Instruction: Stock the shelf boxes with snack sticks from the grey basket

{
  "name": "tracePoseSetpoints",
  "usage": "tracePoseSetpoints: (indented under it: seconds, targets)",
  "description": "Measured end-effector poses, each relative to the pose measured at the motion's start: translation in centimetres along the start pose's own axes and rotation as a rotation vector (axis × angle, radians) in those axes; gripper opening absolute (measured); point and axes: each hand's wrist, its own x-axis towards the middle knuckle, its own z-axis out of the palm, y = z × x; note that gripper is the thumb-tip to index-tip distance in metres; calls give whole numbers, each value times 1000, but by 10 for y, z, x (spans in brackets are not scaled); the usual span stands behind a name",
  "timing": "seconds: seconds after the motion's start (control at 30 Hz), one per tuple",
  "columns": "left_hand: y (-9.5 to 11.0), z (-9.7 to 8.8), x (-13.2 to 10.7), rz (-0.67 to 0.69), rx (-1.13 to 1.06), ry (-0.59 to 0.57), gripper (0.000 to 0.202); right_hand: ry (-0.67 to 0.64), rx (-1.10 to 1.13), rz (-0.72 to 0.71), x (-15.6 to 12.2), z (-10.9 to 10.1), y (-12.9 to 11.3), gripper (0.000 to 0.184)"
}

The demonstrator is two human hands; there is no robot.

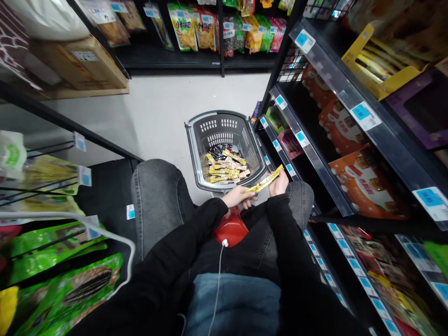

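Note:
I sit in a shop aisle with my knees up, in grey jeans and black sleeves. My left hand point(238, 196) and my right hand point(279, 185) are both closed on a bunch of long yellow snack sticks point(265, 181), held between my knees just in front of a grey shopping basket point(194, 144). The basket stands on the floor and holds several more yellow sticks point(224, 169) and some dark ones. A red object point(231, 230) with a white cable plugged in rests in my lap.
Black shelves with orange boxes point(364, 184) and blue price tags point(364, 114) rise on my right. To my left hang green snack bags point(66, 284). Cardboard boxes point(87, 65) and more hanging packets point(196, 25) stand across the pale floor ahead.

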Motion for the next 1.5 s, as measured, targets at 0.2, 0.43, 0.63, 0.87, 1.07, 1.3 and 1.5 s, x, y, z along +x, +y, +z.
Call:
tracePoseSetpoints:
  seconds: [0.2,0.43,0.63,0.87,1.07,1.3,1.5]
  targets:
    - [7,-18,4,115,-155,269,27,-64,-112,-95,1,-2,-13,20]
    - [10,-48,-1,154,84,516,30,-180,-225,25,-2,-3,-17,20]
    - [7,-46,-3,149,531,202,27,-473,-307,80,-16,0,-13,27]
    - [8,-29,-2,224,563,189,28,-538,-331,20,-22,2,-17,33]
    - [7,-41,-2,131,317,154,32,-339,-319,-45,-9,-3,-15,35]
    - [19,-64,-10,130,-91,553,27,14,-124,-148,33,-23,-23,30]
    - [23,-64,-9,213,-73,773,22,-141,-403,63,32,14,37,23]
